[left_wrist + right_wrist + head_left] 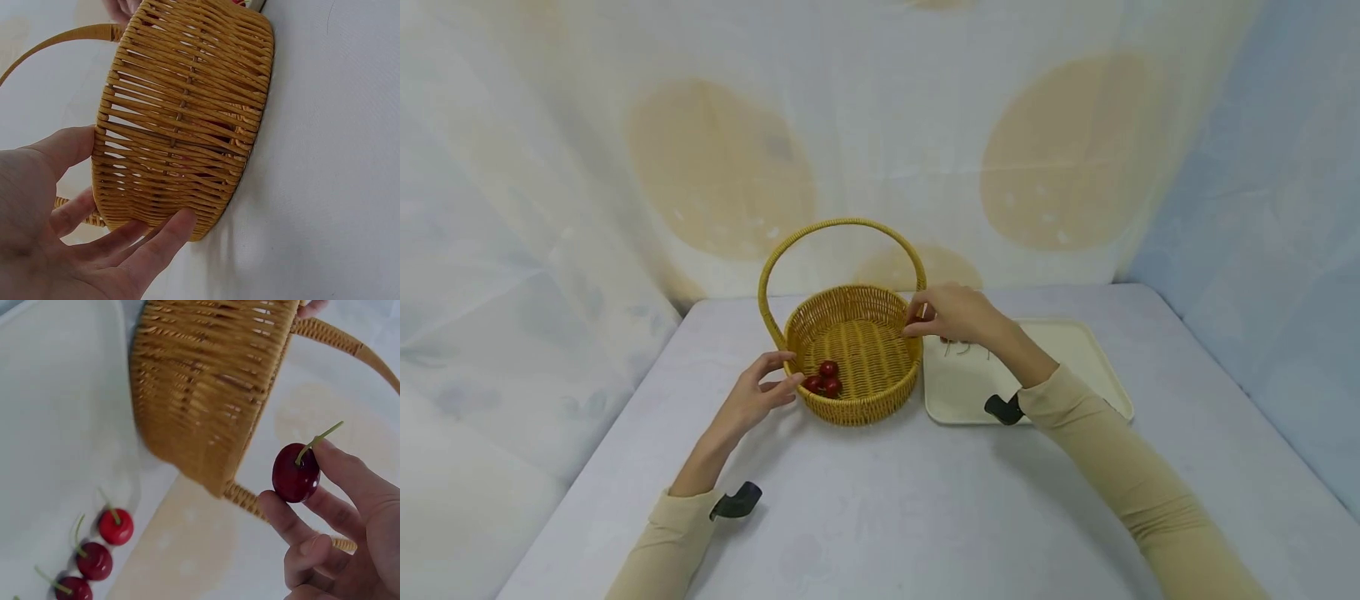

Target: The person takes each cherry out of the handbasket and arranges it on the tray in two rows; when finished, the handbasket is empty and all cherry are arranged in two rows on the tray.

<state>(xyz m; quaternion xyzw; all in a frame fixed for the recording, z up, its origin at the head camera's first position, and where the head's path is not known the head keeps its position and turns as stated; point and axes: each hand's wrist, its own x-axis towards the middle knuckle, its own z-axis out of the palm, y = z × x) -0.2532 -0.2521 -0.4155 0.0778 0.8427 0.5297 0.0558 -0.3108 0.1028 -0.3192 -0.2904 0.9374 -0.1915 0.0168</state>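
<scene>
A yellow woven basket [857, 410] with a tall arched handle stands on the table, with three dark red cherries [828, 386] at its near left inside. My left hand [760, 393] holds the basket's left side, thumb and fingers spread around the rim and wall, as the left wrist view [81, 231] also shows. Between thumb and fingertips, my right hand [958, 313] pinches one dark red cherry [296, 473] with a green stem. That hand is at the basket's right rim. Several stemmed cherries [95, 560] lie on the white tray, largely behind the right hand in the head view.
Right of the basket, close beside it, lies the shallow white tray [1078, 375]. The basket handle [842, 222] arches above the rim. A pale cloth covers the table [865, 517], and patterned curtains [887, 125] close off the back and sides.
</scene>
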